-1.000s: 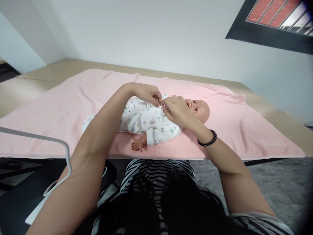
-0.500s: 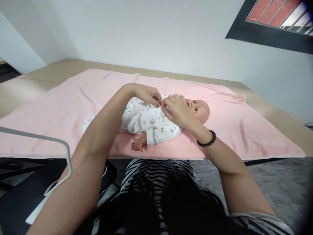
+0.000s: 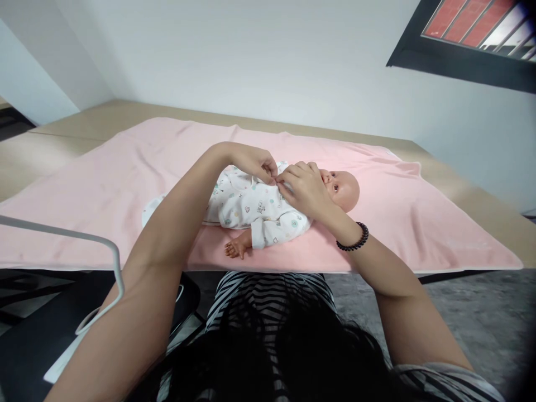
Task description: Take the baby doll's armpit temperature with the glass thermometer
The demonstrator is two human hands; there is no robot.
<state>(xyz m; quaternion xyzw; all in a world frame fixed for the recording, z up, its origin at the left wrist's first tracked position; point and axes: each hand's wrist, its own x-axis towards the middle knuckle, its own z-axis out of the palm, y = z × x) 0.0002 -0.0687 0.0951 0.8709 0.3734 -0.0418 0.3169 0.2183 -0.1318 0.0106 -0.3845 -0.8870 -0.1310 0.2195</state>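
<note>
A baby doll (image 3: 345, 188) lies on its back, its head to the right, dressed in a white baby outfit (image 3: 262, 206) with small coloured prints. Over the doll's chest, my left hand (image 3: 257, 163) bends down with its fingertips pinched on the outfit's front. My right hand (image 3: 305, 187) meets it from the other side, thumb and fingers also pinched there. The fingertips of both hands almost touch, and they hide the exact bit of fabric between them. One doll hand (image 3: 238, 245) sticks out of the near sleeve. My left forearm covers part of the doll's legs.
Under the doll a pink blanket (image 3: 377, 234) covers much of the wooden table (image 3: 92, 120) and reaches its front edge. A grey bent tube (image 3: 84, 234) crosses at the left, above a black chair (image 3: 37, 335). Behind the table rises a white wall (image 3: 251, 61).
Hardly anything differs. My hands stay pinched at the same spot on the outfit, with only a slight shift of the fingers.
</note>
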